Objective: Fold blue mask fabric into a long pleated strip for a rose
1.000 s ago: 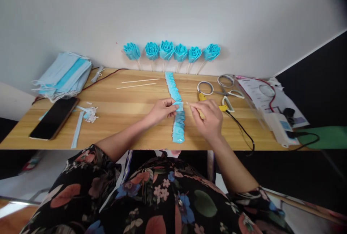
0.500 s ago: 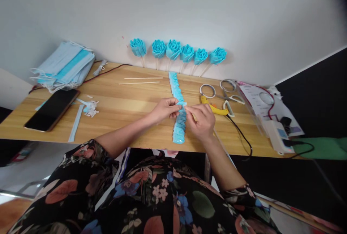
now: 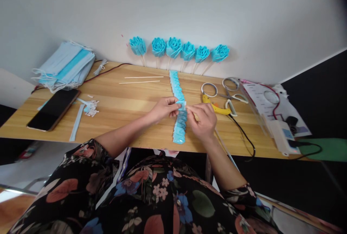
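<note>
A long strip of pleated light-blue fabric lies front to back across the middle of the table. Over its centre, a small light-blue fabric piece is pinched between thumb and fingers of my left hand. My right hand is closed at the right edge of that piece, thumb and forefinger pressed together on it. I cannot tell whether the piece is joined to the strip beneath. Right of my right hand lies a yellow glue gun, its black cord trailing to the front edge.
Several blue fabric roses on sticks lean on the wall. Two thin sticks lie left of the strip. Stacked face masks, a phone and white-blue scraps are left; scissors, tape rolls and a power strip right.
Both hands stay over the strip with hardly any movement; the small piece is tilted slightly differently. The whole view has shifted a little.
</note>
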`<state>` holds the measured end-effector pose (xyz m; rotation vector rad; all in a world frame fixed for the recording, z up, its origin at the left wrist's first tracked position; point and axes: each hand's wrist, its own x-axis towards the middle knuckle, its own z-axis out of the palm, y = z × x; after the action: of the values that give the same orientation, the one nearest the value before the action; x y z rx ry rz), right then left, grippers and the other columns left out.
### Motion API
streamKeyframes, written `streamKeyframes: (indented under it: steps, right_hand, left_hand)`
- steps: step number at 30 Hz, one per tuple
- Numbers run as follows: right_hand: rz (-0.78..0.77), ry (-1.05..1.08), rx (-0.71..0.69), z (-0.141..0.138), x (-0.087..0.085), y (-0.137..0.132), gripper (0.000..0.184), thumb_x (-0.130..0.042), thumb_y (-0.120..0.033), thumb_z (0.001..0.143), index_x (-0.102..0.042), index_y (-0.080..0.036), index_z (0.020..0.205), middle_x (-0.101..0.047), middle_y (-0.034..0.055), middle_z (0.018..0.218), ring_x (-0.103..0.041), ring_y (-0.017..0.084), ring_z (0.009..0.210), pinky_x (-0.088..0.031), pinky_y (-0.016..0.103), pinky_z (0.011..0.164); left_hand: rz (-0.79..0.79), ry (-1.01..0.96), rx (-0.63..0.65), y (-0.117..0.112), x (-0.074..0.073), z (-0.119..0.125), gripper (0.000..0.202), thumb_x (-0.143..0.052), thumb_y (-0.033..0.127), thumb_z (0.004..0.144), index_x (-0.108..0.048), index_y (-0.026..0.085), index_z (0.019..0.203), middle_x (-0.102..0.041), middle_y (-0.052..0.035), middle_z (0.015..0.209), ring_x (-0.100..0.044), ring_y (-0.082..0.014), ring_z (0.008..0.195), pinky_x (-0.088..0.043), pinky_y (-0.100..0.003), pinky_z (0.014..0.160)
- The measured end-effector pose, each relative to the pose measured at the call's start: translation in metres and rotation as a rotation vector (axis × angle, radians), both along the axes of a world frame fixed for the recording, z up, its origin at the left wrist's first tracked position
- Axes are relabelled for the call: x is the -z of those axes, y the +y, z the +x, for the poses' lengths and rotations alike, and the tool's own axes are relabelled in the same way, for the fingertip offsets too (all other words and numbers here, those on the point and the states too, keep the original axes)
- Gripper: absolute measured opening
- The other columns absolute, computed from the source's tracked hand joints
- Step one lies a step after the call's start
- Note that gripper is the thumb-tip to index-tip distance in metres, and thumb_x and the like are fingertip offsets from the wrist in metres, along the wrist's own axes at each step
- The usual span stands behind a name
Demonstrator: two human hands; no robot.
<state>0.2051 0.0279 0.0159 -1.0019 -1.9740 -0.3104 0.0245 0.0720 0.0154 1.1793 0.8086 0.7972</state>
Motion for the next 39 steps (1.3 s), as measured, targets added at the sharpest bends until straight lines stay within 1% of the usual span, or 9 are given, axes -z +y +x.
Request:
streamKeyframes:
  steps: [5,12,17,22,27,31,35,37,39]
  right_hand:
    - [0.001,0.005,0.009,0.000,-0.005,0.001,0.021,-0.062,-0.011,0.089,-0.070,-0.024,0.102,-0.071,0.0031,0.085,-0.063,0.018,0.078,-0.049,0.035,0.072]
    - [0.024,-0.082,-0.007,0.001,0.003,0.006,0.020,-0.062,-0.008,0.087,-0.070,-0.020,0.102,-0.071,0.0054,0.086,-0.062,0.020,0.080,-0.050,0.034,0.072]
    - [0.002,-0.112,0.011,0.002,0.005,0.007,0.018,-0.061,-0.011,0.089,-0.070,-0.022,0.100,-0.071,0.0044,0.085,-0.062,0.019,0.079,-0.050,0.034,0.072]
    - [-0.095,-0.123,-0.006,0.003,0.004,0.008,0.019,-0.058,-0.013,0.092,-0.072,-0.022,0.100,-0.072,0.0048,0.087,-0.061,0.019,0.083,-0.050,0.035,0.075]
    - [-0.217,-0.174,-0.063,0.005,-0.002,0.005,0.027,-0.059,-0.022,0.091,-0.073,-0.022,0.115,-0.071,0.0076,0.097,-0.060,0.023,0.087,-0.050,0.040,0.077]
    - [-0.341,0.061,-0.067,0.010,-0.006,0.007,0.027,-0.055,-0.025,0.094,-0.073,-0.026,0.114,-0.070,0.0065,0.100,-0.062,0.022,0.094,-0.051,0.043,0.085]
    - [-0.673,0.421,-0.131,0.011,0.000,0.014,0.033,-0.059,-0.034,0.093,-0.066,-0.025,0.124,-0.071,0.0061,0.108,-0.066,0.020,0.097,-0.054,0.039,0.085]
    - [-0.822,0.525,-0.173,0.008,0.004,0.018,0.037,-0.064,-0.036,0.088,-0.065,-0.024,0.124,-0.071,0.0041,0.099,-0.066,0.018,0.088,-0.055,0.035,0.079]
    - [-0.874,0.592,-0.179,0.003,0.007,0.020,0.038,-0.067,-0.034,0.084,-0.067,-0.023,0.121,-0.067,0.0012,0.089,-0.063,0.015,0.080,-0.055,0.032,0.075]
  left_hand:
    - [-0.018,0.019,0.000,0.000,0.000,0.001,0.019,-0.059,0.017,0.087,-0.054,0.014,0.069,-0.057,0.0032,0.055,-0.049,-0.0050,0.047,-0.035,-0.019,0.048]
    - [-0.025,-0.017,0.001,0.000,0.000,0.001,0.018,-0.063,0.019,0.086,-0.056,0.013,0.070,-0.056,0.0035,0.055,-0.049,-0.0044,0.047,-0.036,-0.018,0.047]
    - [-0.027,-0.024,0.002,0.000,0.001,0.001,0.019,-0.064,0.021,0.086,-0.056,0.013,0.071,-0.057,0.0033,0.055,-0.050,-0.0046,0.047,-0.035,-0.018,0.048]
    - [-0.031,-0.030,-0.007,0.001,0.003,0.001,0.018,-0.060,0.018,0.088,-0.057,0.013,0.070,-0.057,0.0028,0.055,-0.050,-0.0051,0.048,-0.036,-0.018,0.049]
    - [-0.072,-0.071,-0.053,0.005,0.007,-0.001,0.017,-0.060,0.019,0.088,-0.056,0.014,0.072,-0.058,0.0025,0.056,-0.051,-0.0054,0.048,-0.036,-0.019,0.049]
    - [-0.056,-0.041,-0.004,0.005,0.008,-0.001,0.017,-0.059,0.020,0.088,-0.056,0.014,0.072,-0.058,0.0020,0.057,-0.051,-0.0056,0.048,-0.036,-0.019,0.049]
    - [0.020,0.040,0.050,0.004,0.006,-0.001,0.021,-0.062,0.023,0.087,-0.055,0.015,0.069,-0.056,0.0029,0.056,-0.048,-0.0052,0.048,-0.036,-0.019,0.049]
    - [0.042,0.084,0.066,0.004,0.004,-0.001,0.019,-0.062,0.023,0.086,-0.056,0.015,0.070,-0.056,0.0031,0.057,-0.049,-0.0059,0.050,-0.036,-0.020,0.051]
    - [0.066,0.112,0.057,0.003,0.002,-0.001,0.018,-0.061,0.023,0.085,-0.056,0.015,0.070,-0.055,0.0031,0.058,-0.049,-0.0065,0.053,-0.037,-0.020,0.053]
